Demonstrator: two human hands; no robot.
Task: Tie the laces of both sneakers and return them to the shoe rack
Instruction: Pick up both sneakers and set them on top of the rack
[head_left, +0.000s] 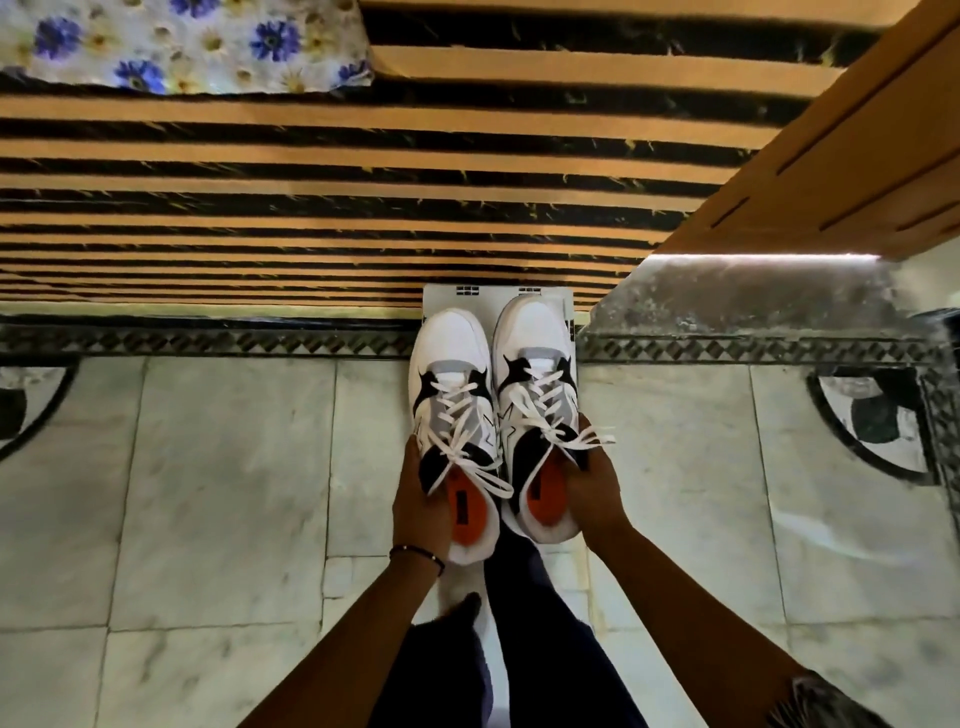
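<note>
Two white sneakers with black star patches, grey tongues and orange insoles are held side by side above the floor, toes pointing away from me. My left hand (421, 506) grips the outer heel side of the left sneaker (452, 415). My right hand (592, 483) grips the outer heel side of the right sneaker (535, 395). White laces on both are tied in bows, with loops hanging over the openings. A white box-like object (441, 301) lies under the toes at the bed's edge.
A bed with an orange-and-black striped cover (311, 182) fills the far half, with a floral pillow (182, 41) at its back left. A wooden cabinet (841, 156) stands at the right. Marble floor tiles (208, 493) lie below. My dark-trousered legs (519, 649) show beneath the shoes.
</note>
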